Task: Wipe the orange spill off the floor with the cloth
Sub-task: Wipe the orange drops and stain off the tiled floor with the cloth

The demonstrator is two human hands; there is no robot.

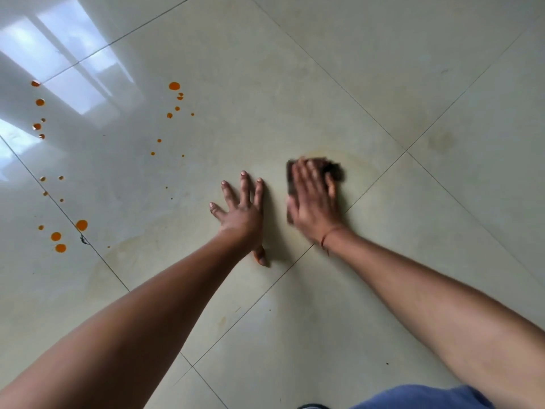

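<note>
My right hand (312, 196) presses flat on a dark cloth (334, 170) on the pale floor tiles, fingers straight; the hand is motion-blurred and covers most of the cloth. My left hand (243, 211) rests flat on the floor just left of it, fingers spread. Orange drops lie to the left: a cluster (174, 86) up the middle, a line of drops (40, 102) at the far left, and larger drops (81, 225) lower left. A faint yellowish smear ring (365, 163) curves round the cloth.
Glossy cream floor tiles (383, 69) with dark grout lines fill the view. Window glare brightens the upper left. A chip marks the grout line (84, 240) near the lower-left drops. Blue fabric (427, 397) shows at the bottom edge.
</note>
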